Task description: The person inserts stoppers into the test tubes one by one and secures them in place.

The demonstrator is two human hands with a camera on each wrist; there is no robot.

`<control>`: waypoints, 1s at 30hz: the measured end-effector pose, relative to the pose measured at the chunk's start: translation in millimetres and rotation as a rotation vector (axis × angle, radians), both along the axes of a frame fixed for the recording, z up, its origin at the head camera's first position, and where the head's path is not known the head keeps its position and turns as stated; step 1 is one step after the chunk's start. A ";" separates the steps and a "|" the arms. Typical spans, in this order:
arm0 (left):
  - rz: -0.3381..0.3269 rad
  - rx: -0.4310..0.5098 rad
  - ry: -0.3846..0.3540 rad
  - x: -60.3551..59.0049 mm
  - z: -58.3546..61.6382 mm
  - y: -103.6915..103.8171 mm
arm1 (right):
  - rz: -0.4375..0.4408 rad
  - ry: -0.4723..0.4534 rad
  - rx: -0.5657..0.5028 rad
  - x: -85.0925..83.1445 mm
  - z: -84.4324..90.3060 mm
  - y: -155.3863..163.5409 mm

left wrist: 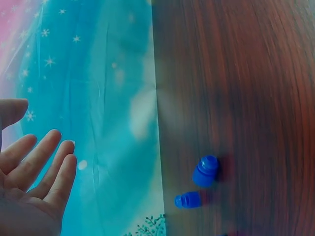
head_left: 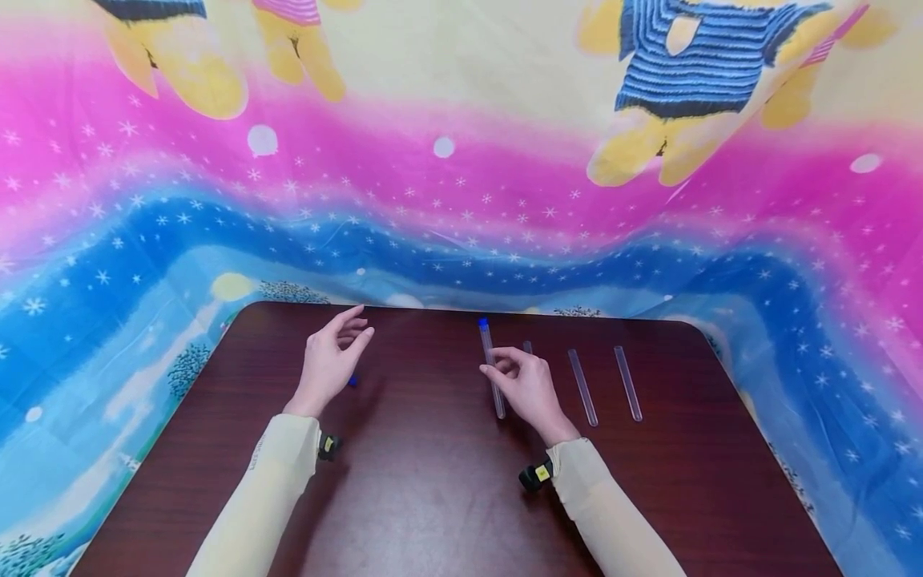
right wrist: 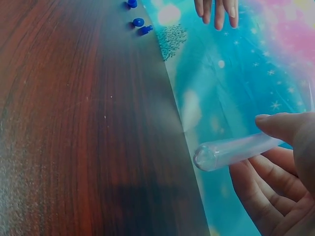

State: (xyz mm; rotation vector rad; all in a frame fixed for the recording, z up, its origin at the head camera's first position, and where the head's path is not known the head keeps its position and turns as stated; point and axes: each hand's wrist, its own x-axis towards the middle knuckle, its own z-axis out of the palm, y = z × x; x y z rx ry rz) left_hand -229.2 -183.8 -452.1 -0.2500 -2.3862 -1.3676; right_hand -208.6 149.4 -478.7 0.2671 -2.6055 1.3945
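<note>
- Here the right hand (head_left: pixel 530 389) pinches a clear capped tube (head_left: pixel 492 370) between thumb and fingers, above the middle of the dark wooden table (head_left: pixel 433 497), nearer its far edge than its near one.
- The head view shows the tube's blue cap (head_left: pixel 482 323) pointing toward the far edge; the right wrist view shows only the tube's round closed end (right wrist: pixel 205 157), with the thumb above it and the fingers curled under it.
- Three more clear tubes lie flat on the table to the right of that hand: one tube (head_left: pixel 527 347) mostly hidden behind the fingers, a second tube (head_left: pixel 582 387) and a third tube (head_left: pixel 628 383), side by side and apart, all running from near to far.
- The left hand (head_left: pixel 333 359) hovers over the left half of the table, fingers straight and loosely spread, holding nothing (the left wrist view confirms an empty palm (left wrist: pixel 29 196)).
- In the head view only a speck of blue (head_left: pixel 352 381) shows beside the left hand; the left wrist view resolves two loose blue caps (left wrist: pixel 197 184) lying near each other close to the table's edge, and the right wrist view shows three of them (right wrist: pixel 138 19).
- A cartoon-printed cloth (head_left: pixel 461 200) hangs behind the table and drapes round its sides.
</note>
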 end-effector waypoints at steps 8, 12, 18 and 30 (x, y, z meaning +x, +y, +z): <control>0.033 -0.021 -0.013 0.5 -3.5 -13.3 | -0.008 -0.046 0.003 0.9 -3.4 -0.4; 0.059 -0.022 -0.018 -0.6 -6.1 -21.5 | -0.005 -0.058 0.012 1.6 -4.6 -1.1; 0.088 -0.040 -0.045 -2.3 -9.4 -30.1 | -0.010 -0.071 0.038 1.5 -8.4 -1.7; 0.116 -0.178 -0.161 -4.5 -23.6 -43.2 | -0.041 -0.101 0.071 -1.8 -15.2 -2.3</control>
